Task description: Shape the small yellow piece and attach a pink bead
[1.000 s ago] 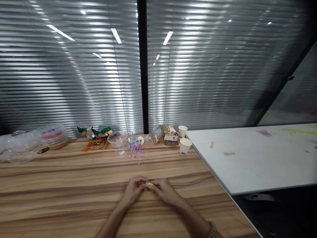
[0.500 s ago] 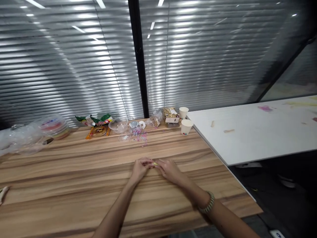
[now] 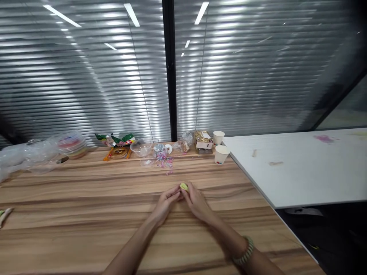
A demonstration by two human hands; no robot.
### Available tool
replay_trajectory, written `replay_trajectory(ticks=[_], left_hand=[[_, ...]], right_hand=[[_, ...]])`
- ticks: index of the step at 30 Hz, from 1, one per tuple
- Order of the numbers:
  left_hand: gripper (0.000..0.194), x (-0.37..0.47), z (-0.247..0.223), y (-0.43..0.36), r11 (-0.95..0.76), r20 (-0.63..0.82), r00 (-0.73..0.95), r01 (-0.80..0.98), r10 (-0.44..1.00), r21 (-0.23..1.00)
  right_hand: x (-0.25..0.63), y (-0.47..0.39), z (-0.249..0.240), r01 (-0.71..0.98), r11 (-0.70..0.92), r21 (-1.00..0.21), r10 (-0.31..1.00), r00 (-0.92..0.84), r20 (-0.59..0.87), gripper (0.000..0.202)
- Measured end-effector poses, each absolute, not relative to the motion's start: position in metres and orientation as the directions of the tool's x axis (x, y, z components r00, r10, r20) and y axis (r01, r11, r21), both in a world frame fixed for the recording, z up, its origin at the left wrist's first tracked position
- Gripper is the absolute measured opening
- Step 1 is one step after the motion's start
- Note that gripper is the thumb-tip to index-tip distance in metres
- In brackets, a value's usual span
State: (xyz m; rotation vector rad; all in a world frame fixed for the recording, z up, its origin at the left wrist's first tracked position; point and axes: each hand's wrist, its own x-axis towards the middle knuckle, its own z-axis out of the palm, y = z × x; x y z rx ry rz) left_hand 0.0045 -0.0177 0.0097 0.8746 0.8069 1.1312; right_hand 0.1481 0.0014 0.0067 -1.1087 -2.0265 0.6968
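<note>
Fingers [image 3: 175, 194] of both hands are brought together over a small yellow-green object [image 3: 184, 186], which is pinched between the fingertips just above the wooden table [image 3: 86, 214], near its middle. What the object is cannot be told at this size.

Noted from left to right. At the far left edge of the table, a small pale item [image 3: 5, 216] is seen, only partly in view. Along the back edge, crumpled clear plastic [image 3: 25, 157] lies beside a stack of clear lidded containers [image 3: 71, 144] with coloured contents. Further right, a green snack packet [image 3: 117, 139] and an orange packet [image 3: 118, 152] are recorded, touching one another. A clear plastic bowl [image 3: 141, 148] stands next to them, with a small silver tin [image 3: 158, 148] just beside it. A scatter of pink and purple clips [image 3: 166, 164] is spread in front of the tin.

The left hand [image 3: 167, 202] is closed on the object from the left; the right hand [image 3: 196, 201] is closed on it from the right, the two hands touching. A beaded bracelet [image 3: 244, 252] is worn on the right wrist.

Behind the hands, a clear bag [image 3: 185, 140], a gold box [image 3: 203, 140] and two paper cups [image 3: 221, 154] are set near the back right corner. A white table [image 3: 301, 172] adjoins on the right. Closed blinds [image 3: 86, 76] fill the background.
</note>
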Motion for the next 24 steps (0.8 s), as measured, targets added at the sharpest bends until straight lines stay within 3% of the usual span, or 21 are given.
replay_trajectory(ticks=[5, 14, 20, 24], left_hand=[[0.035, 0.015, 0.012, -0.021, 0.21, -0.071, 0.246, -0.599, 0.967, 0.773], [0.036, 0.018, 0.01, -0.025, 0.231, -0.05, 0.287, -0.641, 0.957, 0.732], [0.04, 0.017, -0.004, -0.018, 0.19, -0.046, 0.261, -0.558, 0.964, 0.808], [0.04, 0.012, -0.008, -0.013, -0.03, 0.055, 0.092, -0.254, 0.994, 0.967]], right_hand=[[0.152, 0.006, 0.006, 0.577, 0.494, -0.651, 0.869, -0.344, 0.354, 0.022], [0.156, 0.017, -0.008, 0.533, 0.486, -0.693, 0.872, -0.351, 0.342, 0.016], [0.157, 0.022, -0.011, 0.483, 0.495, -0.722, 0.86, -0.39, 0.329, 0.017], [0.153, 0.019, -0.011, 0.339, 0.477, -0.811, 0.846, -0.426, 0.32, 0.021]])
